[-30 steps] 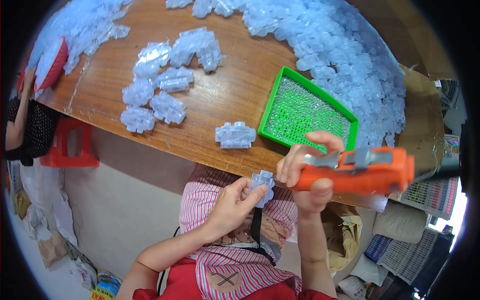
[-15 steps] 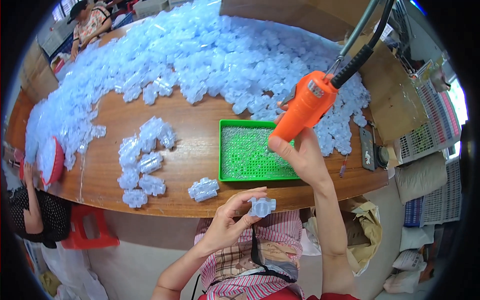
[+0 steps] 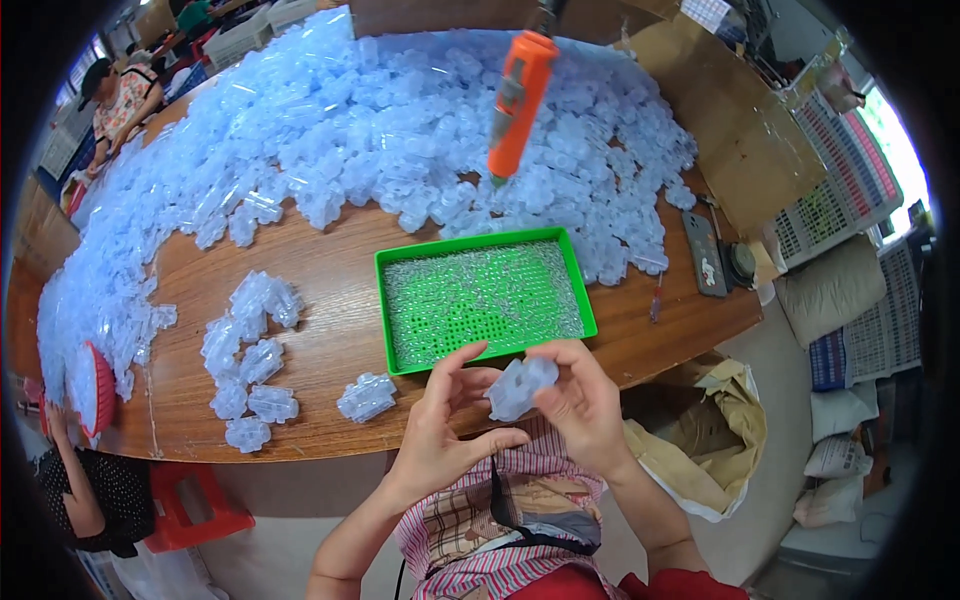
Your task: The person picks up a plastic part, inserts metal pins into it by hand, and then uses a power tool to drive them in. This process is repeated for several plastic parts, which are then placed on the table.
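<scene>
My right hand [image 3: 590,410] holds a clear plastic piece [image 3: 515,390], a chunky housing with a rounded end, between thumb and fingers in front of the table edge. My left hand [image 3: 440,425] is beside it, thumb and fingers spread apart around its left side; whether a fingertip touches it I cannot tell. Just beyond my hands lies a green tray [image 3: 383,300] with a perforated bottom and many small silvery metal pieces. Above the far heap hangs an orange electric screwdriver [image 3: 520,105], pointing down, with no hand on it.
A big heap of clear plastic pieces [image 3: 400,120] covers the far table. Several more form a small group [image 3: 262,358] at left, with a single one [image 3: 367,397] nearer. A phone [image 3: 705,255] lies right; an open sack [image 3: 700,430] stands below. Two people [image 3: 125,105] work at left.
My right hand has let go of the orange screwdriver, which now hangs farther away, and has come down to take the plastic piece. My left hand has opened from around that piece.
</scene>
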Demonstrator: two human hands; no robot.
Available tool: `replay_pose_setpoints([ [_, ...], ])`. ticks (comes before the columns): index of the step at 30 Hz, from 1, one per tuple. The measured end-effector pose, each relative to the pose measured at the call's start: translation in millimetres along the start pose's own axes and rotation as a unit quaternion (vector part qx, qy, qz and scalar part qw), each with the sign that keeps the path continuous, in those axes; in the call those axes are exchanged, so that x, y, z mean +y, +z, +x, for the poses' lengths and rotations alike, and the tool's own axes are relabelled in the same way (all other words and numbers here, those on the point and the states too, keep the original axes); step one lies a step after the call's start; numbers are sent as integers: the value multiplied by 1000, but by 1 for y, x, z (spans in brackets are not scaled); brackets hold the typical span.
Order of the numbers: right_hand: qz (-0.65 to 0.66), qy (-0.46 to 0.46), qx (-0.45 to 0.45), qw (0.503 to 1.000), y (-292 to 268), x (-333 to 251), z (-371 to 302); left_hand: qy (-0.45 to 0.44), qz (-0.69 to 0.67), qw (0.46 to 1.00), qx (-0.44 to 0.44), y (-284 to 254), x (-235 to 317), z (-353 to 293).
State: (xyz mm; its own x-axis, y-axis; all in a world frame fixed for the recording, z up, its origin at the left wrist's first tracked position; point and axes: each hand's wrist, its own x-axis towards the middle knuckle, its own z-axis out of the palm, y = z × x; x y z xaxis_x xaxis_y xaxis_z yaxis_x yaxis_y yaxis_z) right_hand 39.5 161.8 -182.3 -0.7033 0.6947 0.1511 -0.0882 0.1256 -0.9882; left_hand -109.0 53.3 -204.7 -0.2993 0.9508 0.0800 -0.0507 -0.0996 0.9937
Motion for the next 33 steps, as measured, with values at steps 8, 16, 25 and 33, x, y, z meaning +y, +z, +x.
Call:
replay_pose_setpoints([
  [8, 367, 170, 68, 912, -14, 21, -19, -42, -49, 997, 37, 17, 0, -5],
  [16, 309, 178, 186, 916, -29, 20, -46, -119, -92, 988, -29, 33, -10, 3],
  [25, -559, 259, 328, 716, -159, 13, -98, 165, -156, 959, -169, 58, 100, 6],
  [33, -378, 56, 334, 862, -133, 3, -63, 398, -175, 900, -37, 20, 128, -21],
])
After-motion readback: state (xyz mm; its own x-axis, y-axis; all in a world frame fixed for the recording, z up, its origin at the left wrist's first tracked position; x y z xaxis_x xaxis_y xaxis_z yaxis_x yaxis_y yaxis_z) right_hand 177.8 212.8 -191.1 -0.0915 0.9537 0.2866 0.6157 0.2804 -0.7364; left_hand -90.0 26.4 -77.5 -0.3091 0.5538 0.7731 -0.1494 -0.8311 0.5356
